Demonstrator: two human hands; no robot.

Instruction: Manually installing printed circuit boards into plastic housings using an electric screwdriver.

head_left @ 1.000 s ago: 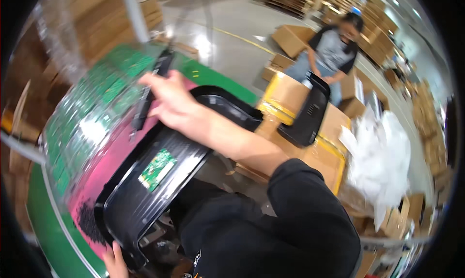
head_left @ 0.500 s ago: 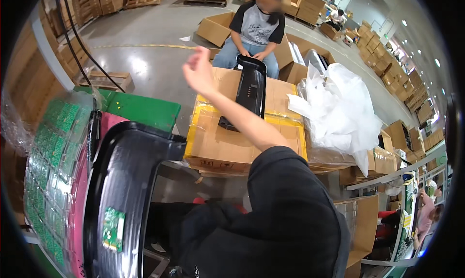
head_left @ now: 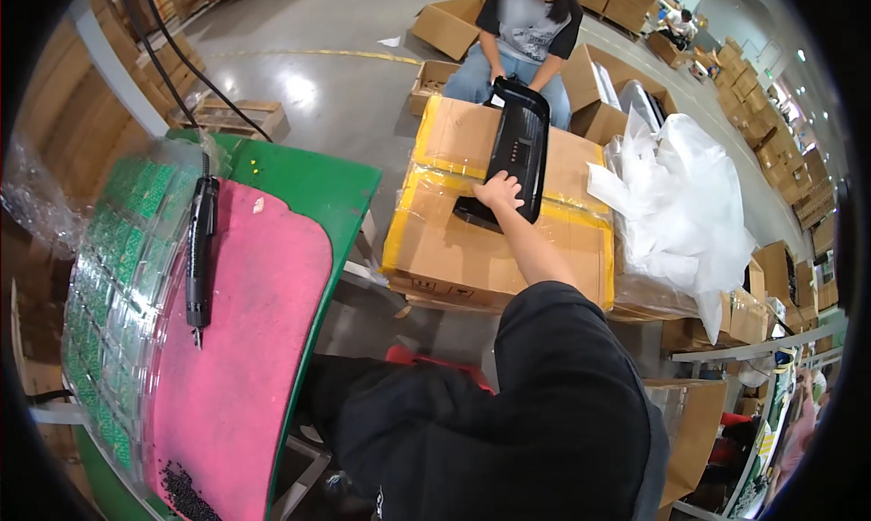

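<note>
My right hand (head_left: 500,193), its fingers apart, reaches over the near-left edge of a long black plastic housing (head_left: 524,140); I cannot tell whether it touches. That housing lies on a taped cardboard box (head_left: 454,240), with a row of small reddish spots along its middle. A person (head_left: 526,31) seated beyond the box has both hands at its far end. My left hand is out of view. On the bench to my left, a black electric screwdriver (head_left: 200,258) lies on a pink mat (head_left: 263,340). A pile of small black screws (head_left: 186,494) sits at the mat's near end.
Clear plastic trays of green circuit boards (head_left: 118,303) line the bench's left side. The green bench top (head_left: 308,172) shows past the mat. White wrapping sheets (head_left: 676,190) heap right of the box. Black cables (head_left: 172,58) hang by a grey post (head_left: 113,58).
My right hand has come down from the air onto the housing on the box. The other black housing, with a green circuit board on it, is gone from the mat, uncovering the screwdriver and screws.
</note>
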